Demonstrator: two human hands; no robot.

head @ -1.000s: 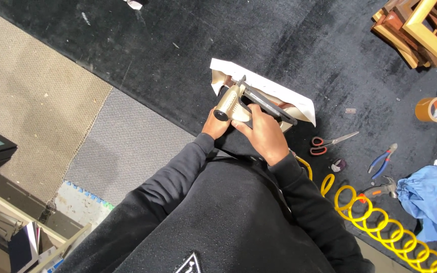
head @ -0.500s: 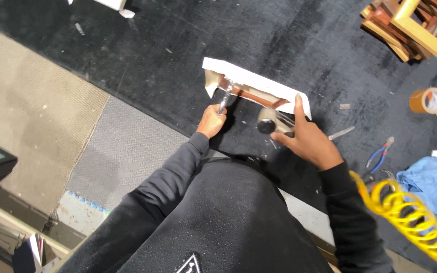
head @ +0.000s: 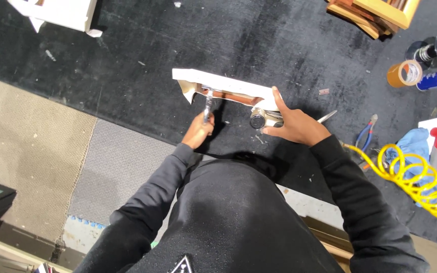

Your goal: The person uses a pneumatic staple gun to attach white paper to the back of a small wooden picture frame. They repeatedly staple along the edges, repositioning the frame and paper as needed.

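Two hands worked at a white frame piece (head: 228, 87) lying on the black worktop (head: 127, 60). Just below its left end, the left hand (head: 198, 132) was closed around a slim metal tool (head: 208, 105) whose tip touched the piece. At the right end, the right hand (head: 294, 124) gripped a silver pneumatic tool (head: 260, 119), forefinger stretched up against the piece. Well right of the piece lay a yellow coiled hose (head: 416, 184), blue-handled pliers (head: 365, 135) and a tape roll (head: 404, 73).

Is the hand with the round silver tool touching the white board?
Touching. The head view shows the right hand holding the silver tool, its forefinger lying up against the white board.
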